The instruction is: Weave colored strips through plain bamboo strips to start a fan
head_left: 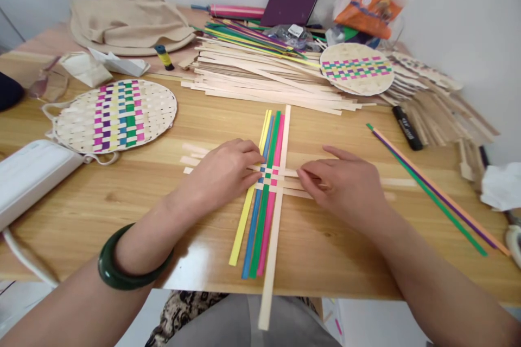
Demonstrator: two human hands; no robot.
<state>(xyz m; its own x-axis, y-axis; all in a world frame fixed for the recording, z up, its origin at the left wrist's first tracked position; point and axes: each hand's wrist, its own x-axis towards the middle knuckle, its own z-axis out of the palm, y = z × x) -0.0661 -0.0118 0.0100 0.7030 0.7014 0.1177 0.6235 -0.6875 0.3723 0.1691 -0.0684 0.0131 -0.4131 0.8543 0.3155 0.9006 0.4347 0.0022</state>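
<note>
A flat weave of thin yellow, blue, green, pink and pale strips (267,175) lies on the light-brown wooden desk (334,260), mid-width, towards the front edge; its longest pale strip runs past that edge. The left hand (222,173) rests at the weave's left side, thumb and forefinger narrowly parted; whether they grip cannot be told. The right hand (344,187) has thumb and forefinger pinched on a pale crosswise strip (291,173).

Assessment: light, springy, probably smooth, liable to slip or crease; best held flat at the crossings.

The surface looks smooth and glossy. Loose green, purple and orange strips (433,190) lie towards the right edge, an oval chequered woven fan (118,116) towards the left. A heap of pale flat strips (244,76) occupies the rear, before a plain whitish wall (464,0).
</note>
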